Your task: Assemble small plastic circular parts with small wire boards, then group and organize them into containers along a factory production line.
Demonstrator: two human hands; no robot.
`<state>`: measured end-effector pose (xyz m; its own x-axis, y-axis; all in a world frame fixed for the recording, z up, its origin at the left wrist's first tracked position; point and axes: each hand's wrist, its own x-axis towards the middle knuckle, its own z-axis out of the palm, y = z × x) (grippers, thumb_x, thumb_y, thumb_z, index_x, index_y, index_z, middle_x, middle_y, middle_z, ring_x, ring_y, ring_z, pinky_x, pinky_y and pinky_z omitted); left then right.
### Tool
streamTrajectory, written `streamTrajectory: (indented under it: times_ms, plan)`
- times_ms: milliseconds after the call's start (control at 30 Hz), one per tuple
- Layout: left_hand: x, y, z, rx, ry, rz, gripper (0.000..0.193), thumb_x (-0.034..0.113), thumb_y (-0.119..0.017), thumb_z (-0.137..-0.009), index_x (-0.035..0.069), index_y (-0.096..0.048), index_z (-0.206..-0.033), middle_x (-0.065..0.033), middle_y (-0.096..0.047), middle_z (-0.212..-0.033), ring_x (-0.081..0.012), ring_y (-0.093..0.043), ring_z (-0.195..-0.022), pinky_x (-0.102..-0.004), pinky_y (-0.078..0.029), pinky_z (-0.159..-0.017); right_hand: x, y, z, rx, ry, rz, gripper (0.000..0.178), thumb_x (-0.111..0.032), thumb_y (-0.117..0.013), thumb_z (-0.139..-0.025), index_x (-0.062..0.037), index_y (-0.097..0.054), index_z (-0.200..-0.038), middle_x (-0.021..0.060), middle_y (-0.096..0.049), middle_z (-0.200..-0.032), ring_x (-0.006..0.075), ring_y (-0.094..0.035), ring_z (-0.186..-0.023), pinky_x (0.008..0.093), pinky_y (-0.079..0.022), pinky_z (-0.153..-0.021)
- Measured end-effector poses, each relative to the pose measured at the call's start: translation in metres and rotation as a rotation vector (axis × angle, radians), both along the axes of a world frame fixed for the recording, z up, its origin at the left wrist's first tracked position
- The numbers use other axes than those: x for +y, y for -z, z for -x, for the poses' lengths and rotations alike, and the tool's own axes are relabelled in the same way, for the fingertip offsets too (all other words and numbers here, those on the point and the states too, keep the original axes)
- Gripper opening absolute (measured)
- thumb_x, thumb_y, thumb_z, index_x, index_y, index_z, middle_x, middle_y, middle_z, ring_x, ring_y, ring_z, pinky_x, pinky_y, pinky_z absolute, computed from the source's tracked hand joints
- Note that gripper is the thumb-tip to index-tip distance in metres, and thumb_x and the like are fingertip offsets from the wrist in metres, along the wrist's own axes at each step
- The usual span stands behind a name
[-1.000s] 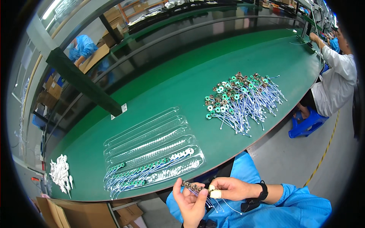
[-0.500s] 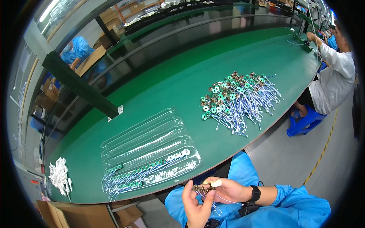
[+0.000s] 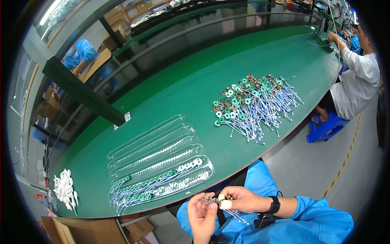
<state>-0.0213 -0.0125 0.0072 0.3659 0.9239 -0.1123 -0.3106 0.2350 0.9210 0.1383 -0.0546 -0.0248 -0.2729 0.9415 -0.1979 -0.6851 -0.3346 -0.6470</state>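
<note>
In front of my body, near the table's front edge, my left hand (image 3: pixel 201 217) pinches a short row of small round metal parts with wires (image 3: pixel 210 199). My right hand (image 3: pixel 245 200), with pale finger cots on its fingertips, closes on the other end of the same parts. Their thin blue-and-white wires (image 3: pixel 239 217) hang below my right fingers. A clear plastic tray (image 3: pixel 148 148) with long ridged rows lies on the table to the left. Wired parts with green or white round heads (image 3: pixel 156 181) fill part of its nearer rows.
A large pile of similar wired parts (image 3: pixel 258 103) lies right of the tray on the green table (image 3: pixel 191 97). White small pieces (image 3: pixel 64 189) are heaped at the far left. A dark post (image 3: pixel 83 91) rises behind the tray. A person on a blue stool (image 3: pixel 327 126) sits at right.
My fingers have shifted around the metal parts, which now run between both hands. The right thumb and forefinger have come together on them, and the wires have swung rightward.
</note>
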Motion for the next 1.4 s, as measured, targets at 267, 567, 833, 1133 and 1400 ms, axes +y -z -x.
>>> streamTrajectory:
  times_ms: [267, 567, 833, 1133, 1400]
  plan:
    - [-0.001, 0.0, 0.001, -0.064, -0.033, 0.161, 0.045, -0.003, -0.059, -0.089, 0.002, -0.041, -0.129, -0.0118, -0.062, -0.106, -0.0135, -0.059, -0.091, -0.0234, -0.048, -0.079, -0.001, -0.003, -0.001, -0.032, -0.017, -0.033, 0.018, -0.018, -0.062, -0.093, -0.005, -0.055, -0.103, -0.0023, -0.054, -0.085, 0.003, -0.047, -0.071, 0.0192, -0.039, -0.06]
    - [-0.007, -0.002, -0.006, 0.055, -0.058, 0.075, 0.035, -0.004, -0.062, -0.088, -0.001, -0.048, -0.121, -0.0135, -0.063, -0.107, -0.0137, -0.06, -0.092, -0.0247, -0.049, -0.08, 0.0, -0.002, 0.0, 0.001, 0.006, 0.073, 0.018, -0.016, -0.065, -0.091, -0.0056, -0.054, -0.102, -0.0019, -0.053, -0.081, 0.0044, -0.046, -0.065, 0.0191, -0.036, -0.055]
    - [-0.005, 0.006, 0.0, 0.096, -0.061, 0.078, 0.03, -0.002, -0.063, -0.088, -0.003, -0.055, -0.117, -0.0101, -0.063, -0.102, -0.0127, -0.06, -0.091, -0.0248, -0.049, -0.081, 0.0, -0.002, -0.004, 0.018, -0.072, 0.108, 0.019, -0.014, -0.064, -0.092, -0.0049, -0.056, -0.107, -0.0025, -0.053, -0.083, 0.0042, -0.044, -0.067, 0.0188, -0.036, -0.057]
    - [-0.008, -0.008, -0.008, 0.165, -0.066, 0.136, 0.028, 0.004, -0.059, -0.093, 0.0, -0.055, -0.12, -0.0052, -0.064, -0.099, -0.0093, -0.059, -0.086, -0.0207, -0.047, -0.075, -0.001, -0.005, -0.007, 0.17, -0.036, 0.11, 0.018, -0.015, -0.062, -0.093, -0.0067, -0.056, -0.108, -0.0031, -0.053, -0.086, 0.0022, -0.044, -0.07, 0.0168, -0.035, -0.057]
    - [-0.006, -0.002, -0.014, 0.247, -0.046, -0.09, 0.017, 0.005, -0.06, -0.093, -0.004, -0.063, -0.106, -0.0067, -0.057, -0.106, -0.0124, -0.057, -0.094, -0.024, -0.046, -0.08, -0.001, 0.004, -0.005, -0.049, -0.003, 0.12, 0.02, -0.018, -0.069, -0.089, -0.0056, -0.061, -0.103, -0.0051, -0.054, -0.079, 0.0013, -0.043, -0.063, 0.0171, -0.034, -0.053]
